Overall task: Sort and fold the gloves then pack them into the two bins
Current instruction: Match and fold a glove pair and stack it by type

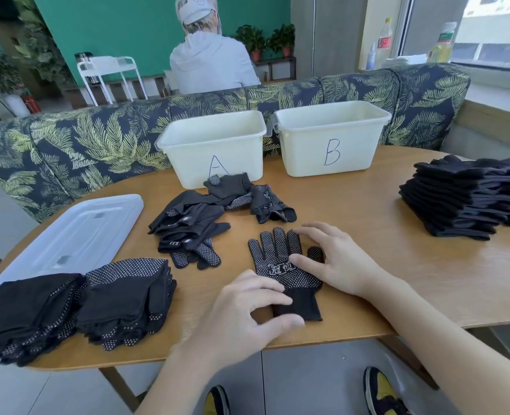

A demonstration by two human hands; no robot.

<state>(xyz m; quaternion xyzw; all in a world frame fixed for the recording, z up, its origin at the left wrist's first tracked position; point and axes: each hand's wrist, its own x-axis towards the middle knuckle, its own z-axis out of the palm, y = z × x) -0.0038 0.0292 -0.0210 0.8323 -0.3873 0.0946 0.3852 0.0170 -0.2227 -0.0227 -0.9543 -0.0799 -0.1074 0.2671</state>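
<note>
**Glove laid flat between your hands**

Glove (280, 262) lies dotted side up at lower centre of the table (397, 265), fingers pointing away from you. Your left hand (247, 307) pinches its cuff, a narrow grip between thumb and fingers. Your right hand (334, 259) rests on the glove's right side with fingers spread wide, holding nothing. A loose pile of gloves (194, 226) sits just above and left. Folded stacks (77, 304) sit at lower left, and a taller stack (466, 196) at right. Bin A (214, 145) and bin B (331, 136) stand side by side at upper centre.
</note>
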